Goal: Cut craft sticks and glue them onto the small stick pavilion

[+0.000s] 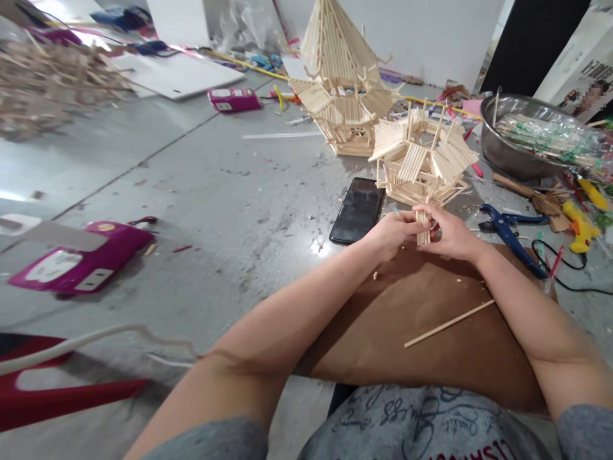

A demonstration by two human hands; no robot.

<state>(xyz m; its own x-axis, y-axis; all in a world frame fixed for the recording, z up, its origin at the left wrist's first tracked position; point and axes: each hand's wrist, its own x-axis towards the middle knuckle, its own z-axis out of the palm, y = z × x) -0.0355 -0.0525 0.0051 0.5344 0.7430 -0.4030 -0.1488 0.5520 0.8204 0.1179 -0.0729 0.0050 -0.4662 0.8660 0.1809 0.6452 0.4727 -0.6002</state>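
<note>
Both hands meet over a brown cardboard sheet (431,319). My left hand (395,231) and my right hand (450,233) pinch a small bundle of short wooden sticks (423,229) held upright between the fingers. Just beyond the hands stands a partly built stick model (421,160) with slanted roof panels. Behind it rises a taller finished stick pagoda (340,76). A single long stick (449,324) lies on the cardboard near my right forearm.
A black phone (358,209) lies left of the hands. Blue pliers (510,233), a yellow glue gun (579,223) and a metal bowl of packed sticks (527,137) sit to the right. Magenta power strips (81,259) (234,99) lie on the grey floor at left.
</note>
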